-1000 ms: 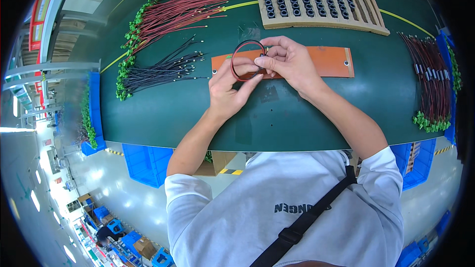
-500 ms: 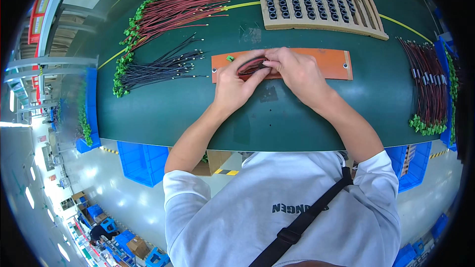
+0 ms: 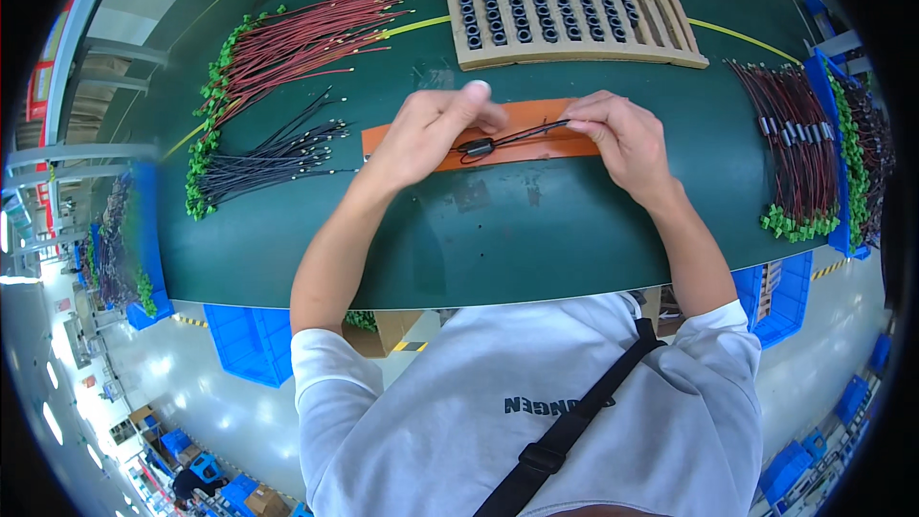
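Note:
My right hand (image 3: pixel 620 139) pinches the ends of a dark wire cable between thumb and fingertips, above the right part of an orange board (image 3: pixel 536 115). The cable (image 3: pixel 522 136) runs left from there to a black cylindrical core (image 3: pixel 479 146), with a small loop of wire below it. My left hand (image 3: pixel 431 134) is over the board's left part, thumb raised and apart from its blurred fingers. It is just above the core, and nothing shows in its grasp. The cable's far left end is hidden behind this hand.
A wooden rack (image 3: pixel 574 53) with rows of black cores stands at the back. Red wires (image 3: pixel 306 33) and black wires (image 3: pixel 273 153) with green connectors lie left. Finished-looking cables with cores (image 3: pixel 795 134) lie right, beside a blue bin (image 3: pixel 831 163).
My hands have moved apart. The wire coil that was bunched between them is now stretched out, with the core showing. My left hand has let go; the whole view has shifted slightly.

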A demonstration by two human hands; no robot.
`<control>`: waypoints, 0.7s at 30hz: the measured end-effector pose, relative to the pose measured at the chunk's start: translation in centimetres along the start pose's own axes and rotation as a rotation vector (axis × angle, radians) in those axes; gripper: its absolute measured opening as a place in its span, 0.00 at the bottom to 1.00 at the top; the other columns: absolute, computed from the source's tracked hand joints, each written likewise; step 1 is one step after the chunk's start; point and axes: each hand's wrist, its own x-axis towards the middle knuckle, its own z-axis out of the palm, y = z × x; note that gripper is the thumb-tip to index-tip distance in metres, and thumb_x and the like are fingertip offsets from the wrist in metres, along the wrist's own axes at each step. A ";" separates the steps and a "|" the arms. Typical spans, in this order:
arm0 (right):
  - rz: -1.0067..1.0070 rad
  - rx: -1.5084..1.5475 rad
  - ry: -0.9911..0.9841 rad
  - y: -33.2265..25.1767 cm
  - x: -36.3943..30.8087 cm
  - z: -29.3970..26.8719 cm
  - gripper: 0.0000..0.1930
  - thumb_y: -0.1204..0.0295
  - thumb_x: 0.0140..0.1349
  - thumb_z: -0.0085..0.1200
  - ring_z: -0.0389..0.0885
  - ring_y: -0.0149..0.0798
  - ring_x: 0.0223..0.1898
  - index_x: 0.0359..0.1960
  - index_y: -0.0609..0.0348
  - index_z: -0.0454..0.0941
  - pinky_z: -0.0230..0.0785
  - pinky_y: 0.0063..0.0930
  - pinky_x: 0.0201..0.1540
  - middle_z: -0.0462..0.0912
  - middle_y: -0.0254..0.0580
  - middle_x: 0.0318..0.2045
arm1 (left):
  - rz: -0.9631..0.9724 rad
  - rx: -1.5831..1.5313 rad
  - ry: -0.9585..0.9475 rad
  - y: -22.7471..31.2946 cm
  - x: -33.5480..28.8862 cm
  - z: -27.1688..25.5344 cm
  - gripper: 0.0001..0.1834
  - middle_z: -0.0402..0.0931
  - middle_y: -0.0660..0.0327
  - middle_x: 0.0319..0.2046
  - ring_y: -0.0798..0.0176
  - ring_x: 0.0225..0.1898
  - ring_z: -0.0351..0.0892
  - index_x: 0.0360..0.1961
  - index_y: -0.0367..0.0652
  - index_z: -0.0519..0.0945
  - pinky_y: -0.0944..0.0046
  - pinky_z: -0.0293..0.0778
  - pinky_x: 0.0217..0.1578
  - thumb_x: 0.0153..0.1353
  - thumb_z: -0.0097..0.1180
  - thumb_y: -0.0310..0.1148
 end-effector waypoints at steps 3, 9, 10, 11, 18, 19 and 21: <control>0.079 0.108 0.044 0.3 -0.2 0.4 0.04 0.80 0.62 0.63 0.89 0.39 0.36 0.38 0.62 0.82 0.78 0.27 0.39 0.89 0.43 0.34 | 0.018 0.012 -0.244 0.0 1.8 0.7 0.12 0.87 0.56 0.39 0.67 0.39 0.84 0.46 0.32 0.86 0.66 0.80 0.44 0.70 0.61 0.31; 0.349 0.267 -0.011 0.6 -0.3 0.9 0.06 0.74 0.66 0.63 0.87 0.27 0.30 0.39 0.64 0.83 0.78 0.20 0.34 0.90 0.39 0.33 | 0.026 0.052 -0.046 -1.5 1.1 3.3 0.07 0.83 0.65 0.33 0.77 0.33 0.76 0.40 0.35 0.87 0.72 0.71 0.33 0.66 0.66 0.29; 0.406 0.301 -0.007 0.4 -0.3 0.8 0.07 0.72 0.68 0.62 0.86 0.26 0.30 0.38 0.64 0.83 0.77 0.20 0.33 0.89 0.39 0.32 | 0.029 0.056 -0.023 -1.4 0.9 3.4 0.07 0.83 0.65 0.33 0.76 0.33 0.76 0.39 0.35 0.87 0.72 0.71 0.34 0.66 0.65 0.29; 0.462 0.335 -0.003 0.0 -0.2 1.0 0.08 0.71 0.70 0.60 0.85 0.26 0.29 0.37 0.64 0.82 0.76 0.20 0.33 0.88 0.38 0.31 | 0.056 0.059 -0.006 -1.4 0.9 3.6 0.06 0.82 0.64 0.33 0.75 0.33 0.77 0.39 0.35 0.86 0.71 0.71 0.34 0.67 0.64 0.28; 0.777 0.671 0.021 -0.7 -0.1 1.1 0.17 0.61 0.78 0.49 0.79 0.22 0.30 0.33 0.60 0.76 0.73 0.18 0.34 0.83 0.34 0.28 | 0.130 0.024 -0.004 -2.2 0.9 3.4 0.06 0.81 0.60 0.32 0.71 0.32 0.79 0.39 0.34 0.86 0.70 0.74 0.33 0.68 0.62 0.26; 0.746 0.712 0.053 -0.4 -0.3 1.1 0.15 0.62 0.77 0.51 0.79 0.23 0.31 0.34 0.61 0.76 0.73 0.17 0.35 0.83 0.34 0.29 | 0.134 0.005 0.020 -2.4 0.8 3.3 0.05 0.81 0.59 0.32 0.71 0.32 0.79 0.39 0.33 0.86 0.70 0.73 0.32 0.68 0.62 0.26; 0.683 0.794 0.115 0.3 -0.6 0.8 0.12 0.65 0.76 0.54 0.79 0.23 0.32 0.35 0.61 0.76 0.73 0.17 0.37 0.83 0.35 0.31 | 0.144 -0.034 0.068 -2.9 0.6 3.4 0.05 0.81 0.59 0.32 0.71 0.31 0.79 0.39 0.33 0.86 0.70 0.73 0.31 0.68 0.62 0.25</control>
